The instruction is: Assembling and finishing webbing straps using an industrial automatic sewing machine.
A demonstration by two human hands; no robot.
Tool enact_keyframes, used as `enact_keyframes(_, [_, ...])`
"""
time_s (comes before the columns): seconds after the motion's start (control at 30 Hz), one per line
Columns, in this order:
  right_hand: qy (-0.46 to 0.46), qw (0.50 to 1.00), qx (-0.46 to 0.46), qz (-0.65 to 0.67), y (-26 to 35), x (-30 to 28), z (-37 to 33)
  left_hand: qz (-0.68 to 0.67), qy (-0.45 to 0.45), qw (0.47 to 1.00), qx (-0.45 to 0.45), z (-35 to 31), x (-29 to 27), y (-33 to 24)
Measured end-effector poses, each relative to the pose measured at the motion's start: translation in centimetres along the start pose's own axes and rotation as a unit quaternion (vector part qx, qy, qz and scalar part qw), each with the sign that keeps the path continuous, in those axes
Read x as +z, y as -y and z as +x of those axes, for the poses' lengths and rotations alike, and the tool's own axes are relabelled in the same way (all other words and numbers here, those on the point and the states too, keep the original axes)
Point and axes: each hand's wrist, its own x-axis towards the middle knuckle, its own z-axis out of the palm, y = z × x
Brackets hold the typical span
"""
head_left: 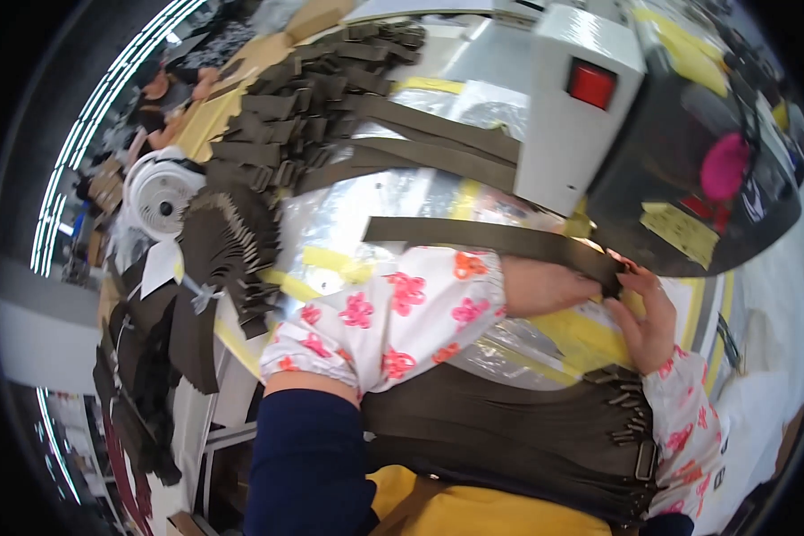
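Observation:
A dark olive webbing strap [482, 236] lies across the work surface, its right end bent between my hands beside the machine. My left hand [545, 284] reaches in under the strap and grips it near that end; its fingertips are mostly hidden behind the webbing. Thumb and fingers of my right hand [645, 314] pinch the bent end from the other side. Close above both hands stands a white machine housing [570, 116] with a red switch [591, 84]. Below my wrists, a thick bundle of similar straps [500, 433] with metal buckles [645, 462] rests across my lap.
Many buckled straps [286, 116] are heaped at the far left, above a tied strap bundle [210, 259]. Two more straps [438, 152] run toward the machine. A dark guard [697, 179] covers the right. A white fan [163, 198] and another person [165, 103] are beyond the left edge.

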Motion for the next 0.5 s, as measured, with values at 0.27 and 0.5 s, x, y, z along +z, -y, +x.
enact_keyframes(0.27, [0.069, 0.997, 0.042, -0.008, 0.3, -0.3, 0.7, 0.150, -0.045, 0.988, -0.010, 0.7, -0.1, -2.2])
enact_keyframes(0.5, [0.038, 0.999, 0.024, -0.012, 0.2, 0.8, 1.1, 0.210, -0.117, 0.970, 0.048, 0.1, -2.0, -2.1])
